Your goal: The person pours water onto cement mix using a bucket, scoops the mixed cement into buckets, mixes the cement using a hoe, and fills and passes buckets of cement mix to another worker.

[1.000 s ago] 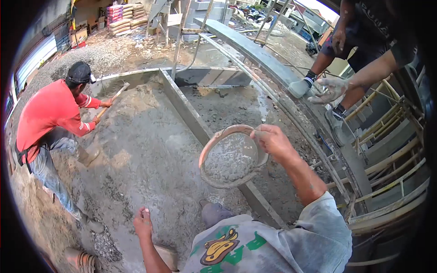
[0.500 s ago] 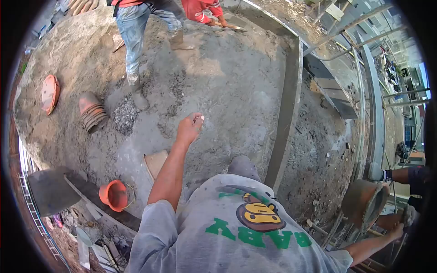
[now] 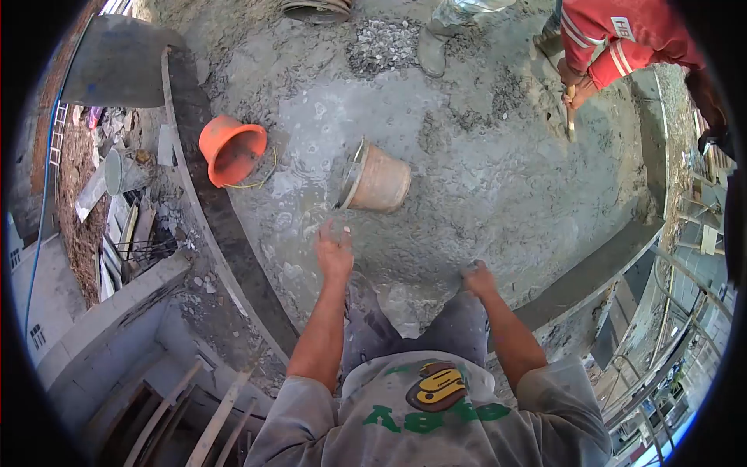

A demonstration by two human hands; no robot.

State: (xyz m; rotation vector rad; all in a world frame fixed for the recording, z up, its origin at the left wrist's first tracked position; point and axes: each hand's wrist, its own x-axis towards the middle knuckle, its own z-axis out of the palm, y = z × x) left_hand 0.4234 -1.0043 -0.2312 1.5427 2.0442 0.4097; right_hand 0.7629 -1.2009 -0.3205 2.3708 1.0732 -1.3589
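Left hand (image 3: 334, 251) loosely open | right hand (image 3: 477, 279) grip unclear | pale bucket (image 3: 383, 180) tipped, mouth left, axis crosswise

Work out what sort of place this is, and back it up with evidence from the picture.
Most likely a building site: wet grey mix covers the ground, an orange bucket and a gravel heap lie there, and a person in red works it with a tool.
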